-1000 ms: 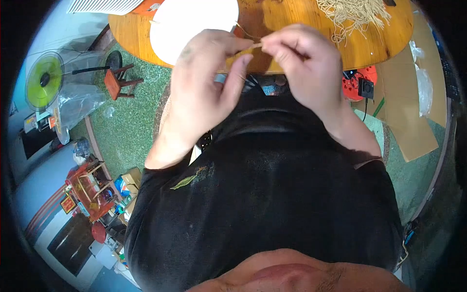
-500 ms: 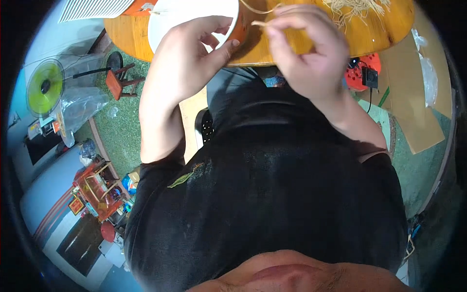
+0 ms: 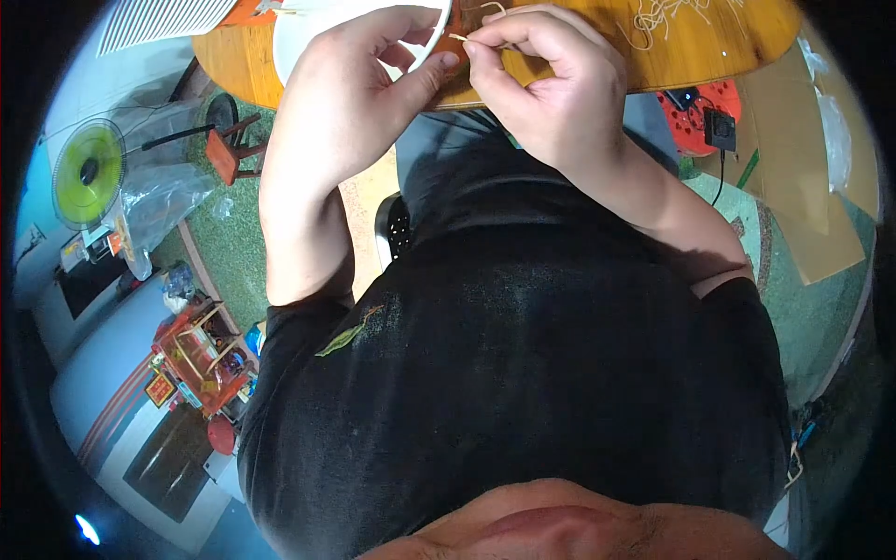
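Observation:
My left hand is closed on the rim of a round white piece, its thumb outside the edge and its fingers inside. The outer side of that piece shows orange-brown by the thumb; its far part is cut off by the top of the view. Close by on the right, my right hand pinches a thin beige cord between thumb and forefinger. The cord's short end points at the rim. Part of the cord loops up above the fingers. Whether the cord touches the rim, I cannot tell.
More beige cords lie loose on the wooden table at right. A white slatted piece and an orange item stand at the far left. A green fan, a small stool, a red stool and cardboard surround me.
My right hand has moved left, bringing the cord's end close to the rim. My left hand keeps its hold on the white piece. The view has shifted slightly, with less tabletop showing.

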The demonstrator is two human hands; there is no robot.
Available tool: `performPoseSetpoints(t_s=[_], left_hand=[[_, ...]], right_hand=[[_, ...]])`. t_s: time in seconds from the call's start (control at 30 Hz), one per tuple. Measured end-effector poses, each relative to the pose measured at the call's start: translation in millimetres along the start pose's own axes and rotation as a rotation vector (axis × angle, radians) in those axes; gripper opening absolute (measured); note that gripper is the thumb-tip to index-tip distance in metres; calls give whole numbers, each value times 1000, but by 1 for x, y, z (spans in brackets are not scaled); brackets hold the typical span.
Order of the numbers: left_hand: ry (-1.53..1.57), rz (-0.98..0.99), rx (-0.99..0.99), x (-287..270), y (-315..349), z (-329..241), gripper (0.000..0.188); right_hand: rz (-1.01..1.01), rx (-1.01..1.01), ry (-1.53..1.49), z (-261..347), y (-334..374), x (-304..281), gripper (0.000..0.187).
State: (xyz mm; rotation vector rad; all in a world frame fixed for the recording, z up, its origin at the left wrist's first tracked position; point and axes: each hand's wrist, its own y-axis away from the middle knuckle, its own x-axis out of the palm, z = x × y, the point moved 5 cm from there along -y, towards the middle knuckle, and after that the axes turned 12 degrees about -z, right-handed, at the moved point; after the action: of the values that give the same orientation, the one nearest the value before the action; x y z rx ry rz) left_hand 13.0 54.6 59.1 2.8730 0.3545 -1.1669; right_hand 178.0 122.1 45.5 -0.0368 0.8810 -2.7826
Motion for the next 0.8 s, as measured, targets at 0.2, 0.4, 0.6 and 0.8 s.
performPoseSetpoints(t_s=[0.2, 0.4, 0.6, 0.8], left_hand=[[-12, 12, -8, 1, 0, -2, 26], [-88, 6, 9, -2, 0, -2, 29], [-202, -1, -201, -4, -8, -35, 21], [-152, -47, -216, -5, -4, -36, 23]], right_hand=[[-5, 26, -15, -2, 0, 1, 9], [-9, -6, -49, -2, 2, 2, 9], [-15, 39, -46, -3, 4, -1, 8], [3, 126, -55, -8, 6, 1, 6]])
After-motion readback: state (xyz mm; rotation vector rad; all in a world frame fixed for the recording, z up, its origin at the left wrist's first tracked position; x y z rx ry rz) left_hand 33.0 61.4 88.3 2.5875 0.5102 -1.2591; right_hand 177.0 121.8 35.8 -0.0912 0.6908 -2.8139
